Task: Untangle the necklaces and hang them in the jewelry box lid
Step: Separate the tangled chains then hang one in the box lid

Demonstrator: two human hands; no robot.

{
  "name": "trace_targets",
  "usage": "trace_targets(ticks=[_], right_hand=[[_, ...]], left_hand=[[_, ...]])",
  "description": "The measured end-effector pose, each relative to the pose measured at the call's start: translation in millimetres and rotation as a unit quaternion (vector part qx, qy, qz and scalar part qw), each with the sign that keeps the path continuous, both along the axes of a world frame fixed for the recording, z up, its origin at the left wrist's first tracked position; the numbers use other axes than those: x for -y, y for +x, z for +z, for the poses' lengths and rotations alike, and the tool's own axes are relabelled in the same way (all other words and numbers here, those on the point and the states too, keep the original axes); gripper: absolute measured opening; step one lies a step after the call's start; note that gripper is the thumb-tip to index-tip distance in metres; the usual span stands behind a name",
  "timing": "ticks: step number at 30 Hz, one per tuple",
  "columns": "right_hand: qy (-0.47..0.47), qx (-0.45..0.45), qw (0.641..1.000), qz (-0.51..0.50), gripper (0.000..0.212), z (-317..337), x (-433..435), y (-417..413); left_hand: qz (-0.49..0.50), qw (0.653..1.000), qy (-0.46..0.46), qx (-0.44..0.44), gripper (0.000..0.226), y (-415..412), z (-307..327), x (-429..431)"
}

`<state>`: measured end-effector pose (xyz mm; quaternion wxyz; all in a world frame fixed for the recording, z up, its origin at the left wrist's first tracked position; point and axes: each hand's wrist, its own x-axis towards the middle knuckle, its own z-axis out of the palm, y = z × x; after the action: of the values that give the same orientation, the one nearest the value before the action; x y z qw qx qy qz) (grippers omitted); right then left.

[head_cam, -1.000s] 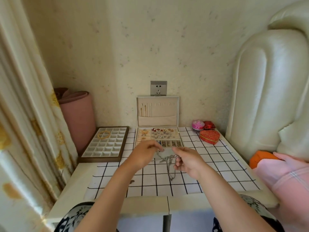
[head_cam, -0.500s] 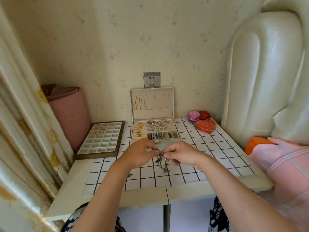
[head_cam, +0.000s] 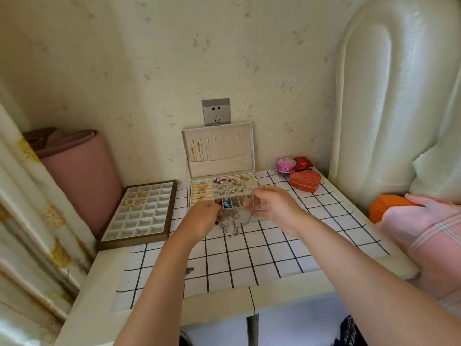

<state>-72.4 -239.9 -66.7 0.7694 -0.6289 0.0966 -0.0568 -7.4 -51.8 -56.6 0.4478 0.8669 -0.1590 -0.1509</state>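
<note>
- Padded cream headboard (head_cam: 389, 108), filling the right side.
- Patterned curtain (head_cam: 22, 221) down the left edge.
- Pale table (head_cam: 104, 275) against the wall, under a white cloth (head_cam: 274, 250) with a black grid.
- Rolled pink mat (head_cam: 82, 176), upright in the left corner.
- Compartment tray (head_cam: 139, 211) on the table's left, a gold loop (head_cam: 135, 199) in its far cells.
- Jewelry box (head_cam: 191, 193) at the back of the cloth, full of small pieces.
- Lid (head_cam: 219, 166) upright against the wall, a few gold chains (head_cam: 197, 151) hung at its left.
- Right hand (head_cam: 272, 207), fingers curled, pinching a raised strand.
- Left hand (head_cam: 203, 216), fingers curled, gripping the other side of the knot.
- Red heart-shaped box (head_cam: 305, 181), right of the jewelry box.
- Tangled silver necklaces (head_cam: 232, 221) between both hands, in front of the box, ends dangling toward the cloth; contact with it unclear.
</note>
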Motion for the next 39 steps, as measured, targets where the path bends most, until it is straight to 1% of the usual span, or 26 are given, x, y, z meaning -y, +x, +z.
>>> trace_targets(ticks=[2, 4, 7, 10, 13, 15, 16, 17, 18, 19, 20, 21, 24, 27, 29, 31, 32, 35, 39], right_hand=[[0.042, -0.003, 0.999, -0.015, 0.014, -2.9, -0.2, 4.3], [0.053, -0.019, 0.998, -0.026, 0.014, -5.9, 0.2, 7.6], [-0.012, -0.052, 0.998, -0.039, 0.016, -8.4, 3.2, 8.6], [-0.057, -0.077, 0.995, -0.032, 0.017, -7.5, 7.9, 8.4], [-0.110, -0.087, 0.990, -0.019, 0.018, -3.8, 12.3, 6.6], [-0.166, -0.089, 0.982, -0.003, 0.014, 0.0, 16.3, 2.5], [-0.223, -0.084, 0.971, 0.011, 0.011, 2.5, 18.7, -0.3], [-0.302, -0.077, 0.950, 0.026, 0.009, 4.6, 21.1, -2.7], [-0.384, -0.071, 0.920, 0.041, 0.010, 5.3, 23.6, -4.5], [-0.446, -0.070, 0.891, 0.054, 0.012, 4.6, 25.6, -5.6], [-0.481, -0.079, 0.871, 0.064, 0.013, 3.3, 27.6, -7.3], [-0.499, -0.092, 0.859, 0.071, 0.016, 1.7, 29.4, -9.0], [-0.536, -0.137, 0.830, 0.075, 0.033, -2.7, 32.2, -13.0], [-0.534, -0.181, 0.824, 0.059, 0.045, -5.8, 33.8, -14.0], [-0.530, -0.207, 0.820, 0.062, 0.046, -9.2, 35.7, -13.6], [-0.526, -0.230, 0.815, 0.076, 0.041, -13.3, 35.4, -12.9], [-0.531, -0.238, 0.809, 0.081, 0.038, -14.6, 34.2, -12.2], [-0.565, -0.262, 0.776, 0.094, 0.036, -15.8, 26.9, -6.1], [-0.603, -0.286, 0.734, 0.128, 0.038, -18.8, 18.9, -0.3]], left_hand=[[0.013, 1.000, -0.025, 0.000, 0.038, -1.1, 2.8, 5.2], [0.028, 0.998, -0.047, -0.007, 0.035, -3.1, 2.9, 11.0], [0.025, 0.998, -0.053, -0.025, 0.033, -4.6, 1.4, 15.1], [0.030, 0.999, -0.017, 0.025, 0.036, 0.8, -2.4, 9.5], [0.064, 0.996, -0.050, 0.028, 0.032, 4.4, -0.6, 0.5], [0.088, 0.994, -0.067, 0.025, 0.032, 5.6, 3.2, -7.3], [0.093, 0.993, -0.076, 0.021, 0.032, 5.4, 5.2, -10.8], [0.094, 0.991, -0.092, 0.013, 0.033, 5.2, 6.5, -13.7], [0.093, 0.989, -0.112, 0.000, 0.033, 4.6, 7.4, -16.2], [0.088, 0.988, -0.125, -0.008, 0.033, 4.5, 6.9, -18.6], [0.082, 0.989, -0.121, -0.008, 0.033, 3.4, 6.4, -20.0], [0.070, 0.993, -0.092, 0.002, 0.033, 2.8, 5.3, -20.8], [0.030, 0.999, -0.009, 0.031, 0.034, 1.0, -1.3, -20.4], [-0.008, 0.999, 0.034, 0.042, 0.033, -2.2, -7.8, -19.1], [-0.022, 0.997, 0.057, 0.049, 0.028, -2.8, -12.7, -19.1], [-0.037, 0.993, 0.093, 0.056, 0.025, -2.6, -17.7, -18.9], [-0.044, 0.990, 0.117, 0.060, 0.027, -1.2, -21.8, -19.2], [-0.054, 0.983, 0.170, 0.046, 0.035, 1.5, -34.8, -21.0], [-0.052, 0.975, 0.217, 0.027, 0.028, 1.2, -48.3, -19.0]])
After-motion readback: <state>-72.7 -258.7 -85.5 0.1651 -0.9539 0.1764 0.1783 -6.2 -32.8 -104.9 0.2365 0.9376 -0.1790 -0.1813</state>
